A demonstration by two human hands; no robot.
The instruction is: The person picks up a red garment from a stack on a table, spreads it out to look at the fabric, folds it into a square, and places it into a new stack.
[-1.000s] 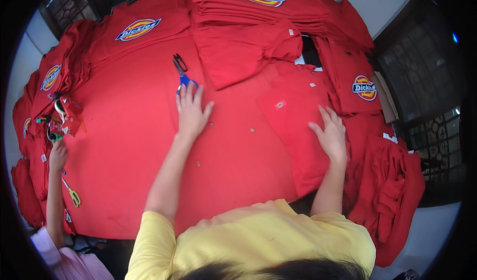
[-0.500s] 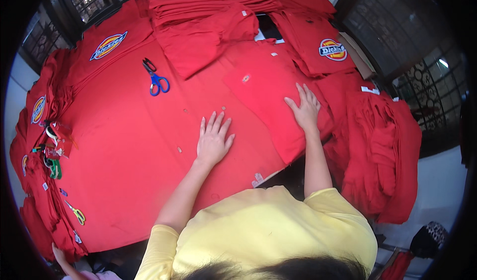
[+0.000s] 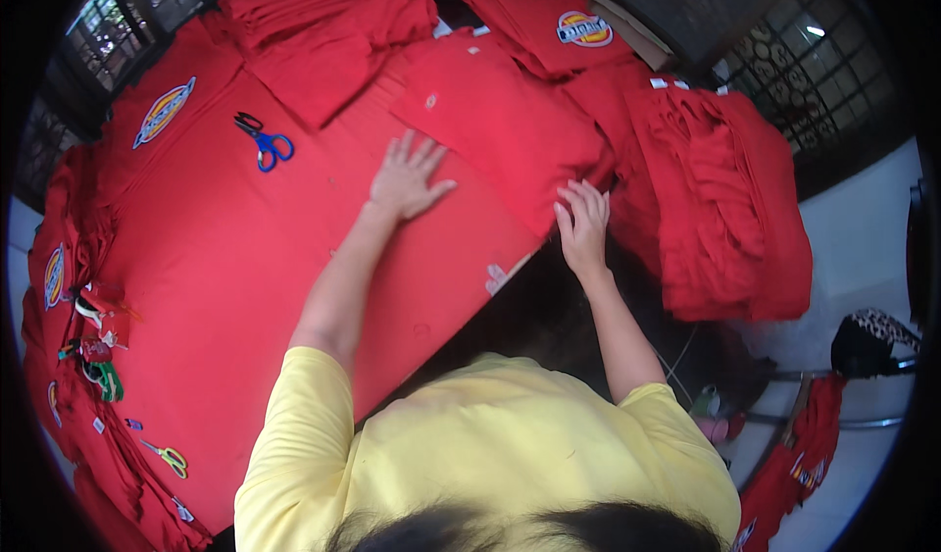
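A folded red shirt [image 3: 500,130] with a small chest emblem lies on the red-covered table [image 3: 265,287], toward its right edge. My left hand [image 3: 407,181] rests palm down with fingers spread, flat on the table cover by the shirt's left side. At the shirt's near right corner is my right hand [image 3: 585,221], its fingers slightly bent and the thumb apart. Its fingertips meet the red cloth, and nothing shows gripped in it.
Blue-handled scissors [image 3: 263,142] lie left of my left hand. Stacked red shirts [image 3: 323,8] line the back; a thick pile [image 3: 720,199] stands at right. Yellow-handled scissors [image 3: 169,457] and small tools [image 3: 101,371] lie along the left edge. A dark gap borders the table's near edge.
My right hand has slid from the top of the shirt to its near right corner. The whole view has turned, showing more of the floor at right.
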